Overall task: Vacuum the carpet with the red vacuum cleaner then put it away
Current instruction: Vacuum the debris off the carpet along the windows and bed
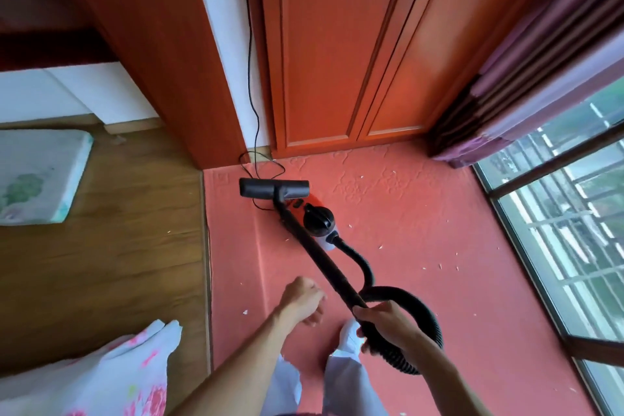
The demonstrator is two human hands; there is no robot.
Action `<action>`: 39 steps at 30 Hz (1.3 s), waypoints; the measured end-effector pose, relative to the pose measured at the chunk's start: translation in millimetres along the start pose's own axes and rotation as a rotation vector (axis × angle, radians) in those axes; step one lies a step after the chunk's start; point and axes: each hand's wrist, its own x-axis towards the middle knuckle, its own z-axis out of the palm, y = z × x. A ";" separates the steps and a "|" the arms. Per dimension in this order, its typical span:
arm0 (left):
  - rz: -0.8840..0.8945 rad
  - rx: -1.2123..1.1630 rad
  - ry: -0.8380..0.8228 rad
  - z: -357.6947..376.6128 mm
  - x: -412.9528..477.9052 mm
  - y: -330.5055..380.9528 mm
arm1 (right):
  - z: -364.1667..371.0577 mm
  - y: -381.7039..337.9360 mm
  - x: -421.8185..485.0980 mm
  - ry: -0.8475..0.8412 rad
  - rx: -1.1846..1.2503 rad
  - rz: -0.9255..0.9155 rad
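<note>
with the right hand (381,321) curled round the black tube (319,253) and the left hand (304,297) loose and empty, the red vacuum cleaner (297,205) sits on the carpet (422,213) just in front of the wardrobe (337,61), white scraps (381,246) lie uncollected, so vacuuming looks barely begun and storing is yet to do.

The left grip (304,300) hangs free at the end of a bare, outstretched forearm, fingers loose and slightly spread, holding nothing. The right grip (385,322), its forearm reaching in from the lower right, is curled round the black wand (320,253).
</note>
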 end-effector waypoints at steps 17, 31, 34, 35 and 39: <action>-0.037 0.126 0.135 76.0 -8.9 21.8 | -34.5 -5.6 41.7 -0.095 -0.812 0.052; -0.243 -0.314 0.185 69.1 41.2 -79.4 | 66.4 18.2 103.2 -0.054 -0.397 0.224; -0.296 -0.444 0.204 76.9 65.8 -100.7 | 81.1 20.6 124.0 -0.044 -0.322 0.252; -0.314 -0.480 0.213 77.1 67.7 -103.1 | 83.3 21.0 128.5 -0.031 -0.334 0.251; -0.395 -0.700 0.227 79.8 85.2 -111.5 | 85.9 29.5 162.4 -0.053 -0.281 0.321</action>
